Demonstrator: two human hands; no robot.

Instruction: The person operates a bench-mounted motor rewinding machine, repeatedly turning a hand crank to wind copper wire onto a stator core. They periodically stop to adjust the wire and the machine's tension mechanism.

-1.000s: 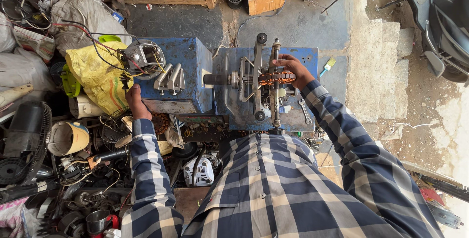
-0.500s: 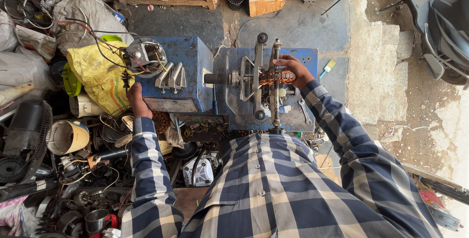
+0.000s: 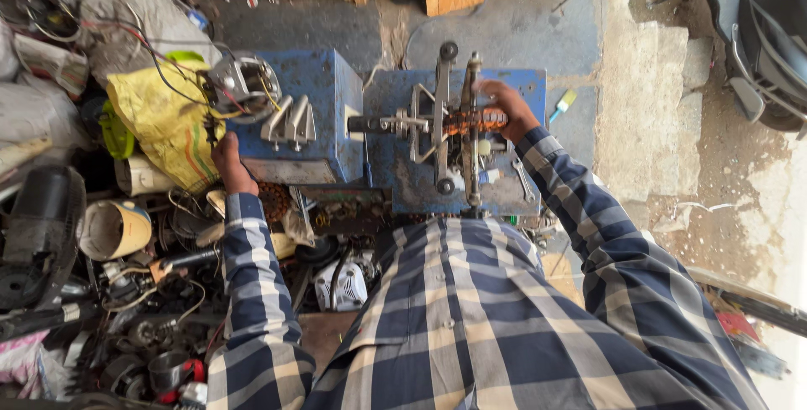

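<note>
The person's right hand (image 3: pixel 507 110) lay over the far end of the copper-coloured wire coil (image 3: pixel 467 121) mounted on the grey metal spindle frame (image 3: pixel 440 124) of the blue-painted metal winding machine (image 3: pixel 403 166); its fingers were curled loosely down onto the coil and the frame beside it, touching them, though whether they truly gripped the wire could not be told from above. The coil sat in the middle of the machine's right half, between the frame's two upright bars, directly ahead of the person's chest. The left hand (image 3: pixel 229 160) rested at the left edge of the blue metal box (image 3: pixel 324 116) forming the machine's left half, fingers bent and closed in a narrow grasp at the box's near corner, just below a small grey motor with coloured wires (image 3: pixel 242 84); what, if anything, it pinched was hidden by the hand itself. A crumpled yellow plastic sack (image 3: pixel 161 120) lay just beside that hand, to its left. Both arms wore blue-and-cream checked sleeves (image 3: pixel 252 292). A yellow-handled small tool (image 3: pixel 561 105) lay on the grey concrete floor near the right hand, apart from it. To the left, a cream cylindrical can (image 3: pixel 113 229) lay tilted on its side among dark scrap parts.
</note>
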